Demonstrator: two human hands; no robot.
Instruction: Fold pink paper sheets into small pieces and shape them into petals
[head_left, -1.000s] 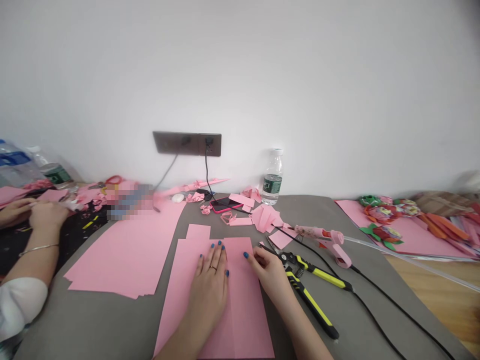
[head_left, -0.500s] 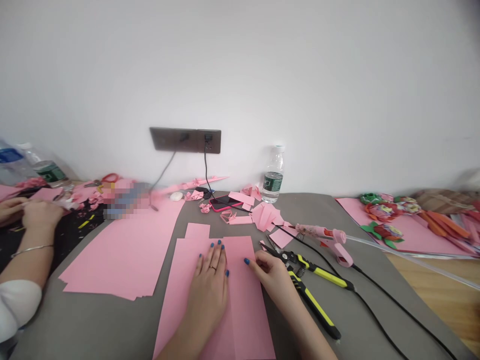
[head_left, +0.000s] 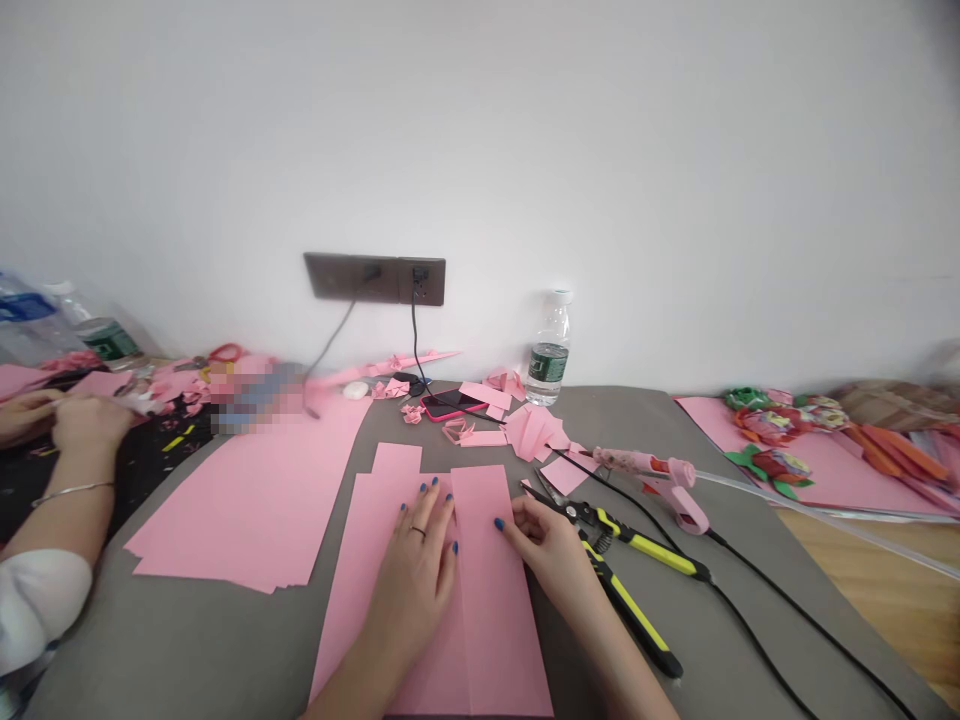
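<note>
The left hand (head_left: 416, 565) is lying palm down on a large pink sheet (head_left: 491, 590), its loosely fanned fingers pointing toward the far edge of the grey surface (head_left: 202, 640); it is grasping nothing, only resting flat beside the sheet's lengthwise seam. The right hand (head_left: 551, 550) is curling at the sheet's right side, its thumb touching the paper and its other fingers bending inward; whether they are pinching the paper's edge, I cannot tell. Both forearms are reaching in from the near side. The sheet is lying between the surface's left and right edges, nearer the front, with a small pink piece (head_left: 397, 457) showing past its far left corner.

At the surface's far edge, a capped clear bottle (head_left: 547, 370) is standing upright near the wall; its contents are looking colourless, their level hard to make out. Beyond the surface's left edge, a green-labelled bottle (head_left: 109, 340) and a blue-labelled bottle (head_left: 34, 310) are standing behind a co-worker's hands (head_left: 94, 420), their contents unclear.
</note>
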